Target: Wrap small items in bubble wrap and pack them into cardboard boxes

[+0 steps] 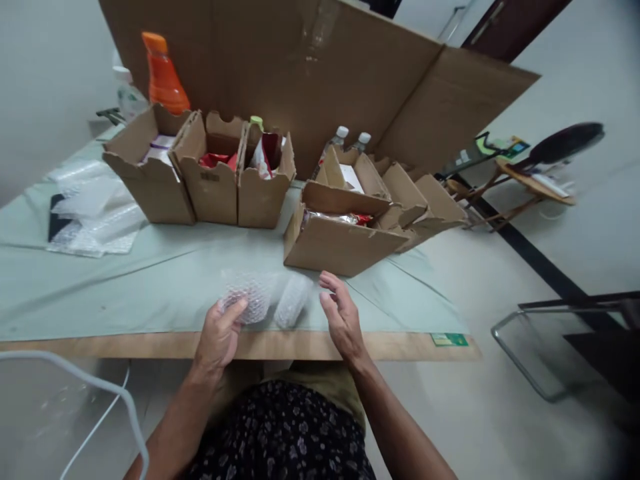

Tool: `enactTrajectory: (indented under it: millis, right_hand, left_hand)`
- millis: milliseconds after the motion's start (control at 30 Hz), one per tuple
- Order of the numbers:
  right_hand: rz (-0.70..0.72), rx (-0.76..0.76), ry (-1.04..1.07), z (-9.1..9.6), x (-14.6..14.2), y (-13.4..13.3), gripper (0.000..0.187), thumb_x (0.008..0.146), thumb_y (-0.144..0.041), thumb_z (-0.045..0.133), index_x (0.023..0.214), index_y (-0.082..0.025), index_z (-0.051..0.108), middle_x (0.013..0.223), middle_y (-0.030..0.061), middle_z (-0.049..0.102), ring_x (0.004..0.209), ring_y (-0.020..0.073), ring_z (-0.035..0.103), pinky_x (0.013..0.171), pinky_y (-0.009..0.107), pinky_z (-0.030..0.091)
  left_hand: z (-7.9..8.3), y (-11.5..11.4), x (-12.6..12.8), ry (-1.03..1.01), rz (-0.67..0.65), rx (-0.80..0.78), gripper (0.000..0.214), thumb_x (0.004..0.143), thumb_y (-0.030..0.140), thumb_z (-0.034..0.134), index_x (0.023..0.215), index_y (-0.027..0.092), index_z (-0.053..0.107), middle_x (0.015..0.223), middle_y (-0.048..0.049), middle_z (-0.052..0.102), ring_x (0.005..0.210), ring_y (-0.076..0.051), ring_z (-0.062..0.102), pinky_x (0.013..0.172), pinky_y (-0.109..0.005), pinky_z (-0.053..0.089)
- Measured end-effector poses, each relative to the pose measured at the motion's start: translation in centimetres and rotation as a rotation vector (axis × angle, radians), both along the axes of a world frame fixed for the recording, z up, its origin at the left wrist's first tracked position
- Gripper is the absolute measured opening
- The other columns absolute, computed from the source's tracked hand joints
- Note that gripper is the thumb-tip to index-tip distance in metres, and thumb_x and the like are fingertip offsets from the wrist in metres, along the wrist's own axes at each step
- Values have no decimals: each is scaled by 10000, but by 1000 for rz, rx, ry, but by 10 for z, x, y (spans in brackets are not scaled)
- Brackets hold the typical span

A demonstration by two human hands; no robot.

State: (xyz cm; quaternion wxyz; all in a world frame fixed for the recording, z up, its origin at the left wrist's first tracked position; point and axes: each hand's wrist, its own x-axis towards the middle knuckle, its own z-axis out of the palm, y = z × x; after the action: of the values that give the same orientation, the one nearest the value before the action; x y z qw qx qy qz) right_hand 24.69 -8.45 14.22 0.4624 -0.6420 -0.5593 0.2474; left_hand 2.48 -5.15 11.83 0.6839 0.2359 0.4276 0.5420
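My left hand (223, 331) pinches the left end of a clear bubble wrap piece (255, 298) near the table's front edge. The wrap stretches right and ends in a rolled part (293, 302); whether something lies inside the roll cannot be made out. My right hand (341, 313) hovers just right of that roll, fingers apart and nothing in them. Beyond my right hand stands an open cardboard box (340, 247) with shiny packets (345, 217) inside.
More cardboard boxes (215, 200) line the back left, and others (405, 190) the right. Behind them rises a cardboard panel (270, 73). An orange bottle (167, 80) stands at back left, above loose bubble wrap (100, 210). A white cable (85, 377) curves at lower left.
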Motion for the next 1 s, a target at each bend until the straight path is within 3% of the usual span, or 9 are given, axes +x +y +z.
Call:
enactTrajectory:
  millis: [167,267,333,433,567,667,733,867,1000]
  right_hand:
    - [172,74,-407,-2,-21,-10,388,926,-348,609,1284,-200,624,1465,158,546,1327,302,510,1096,499,406]
    - [158,-69,-587,-12,-34,10,536,894,-341,645,1394,-167,561,1491,185,523,1285,337,516,1041,500,420]
    - [126,-167,-564,-19,-32,24,442,889,-301,641,1310,-166,628,1387,166,621,1191,322,569,1002,475,427]
    - [80,-192,-439,-26,-16,33,212,912,-268,587,1058,-185,716,1098,95,748,991,255,637,942,403,441]
    - [-31,-149,-173,-20,19,17,319,977,-387,464,850,-195,685,781,16,692,733,178,613,729,285,468]
    - [-148,-92,112,-9,48,-6,358,942,-446,515,711,-196,625,710,12,643,720,175,602,708,275,469]
    - [-203,-91,165,-3,66,-23,326,900,-463,582,716,-196,625,679,8,630,697,176,599,706,283,479]
    - [-342,-88,54,-5,93,-44,290,854,-472,616,857,-187,668,698,19,663,665,192,622,672,306,492]
    - [-480,-148,-368,-22,114,-52,305,849,-401,591,1018,-176,709,848,75,743,797,249,668,801,388,498]
  left_hand:
    - [6,3,6,46,-23,-19,435,651,396,869,969,147,707,944,-63,769,906,-253,729,862,-394,576]
    - [10,7,6,63,-37,-15,427,630,375,881,943,149,697,906,-44,764,875,-237,729,858,-379,580]
    - [10,9,2,75,-15,-30,430,602,372,889,909,148,688,864,-29,758,841,-230,729,845,-371,587]
    - [5,11,-11,111,43,-63,398,588,351,887,866,153,681,807,-12,746,778,-214,725,809,-360,603]
    - [-2,12,-32,162,77,-64,361,609,349,867,864,168,688,822,-12,755,756,-206,720,749,-343,611]
    - [-4,13,-42,250,100,-73,368,582,377,868,835,180,687,793,10,744,722,-186,702,705,-310,594]
    - [-4,15,-43,339,96,-77,372,552,396,876,794,177,698,759,12,734,703,-174,679,688,-280,571]
    - [-2,22,-30,619,-55,-8,381,599,492,828,813,184,758,825,-37,765,780,-225,678,703,-296,549]
    - [-3,33,-16,1109,-246,237,373,719,511,673,887,189,757,859,-84,737,847,-307,678,757,-387,536]
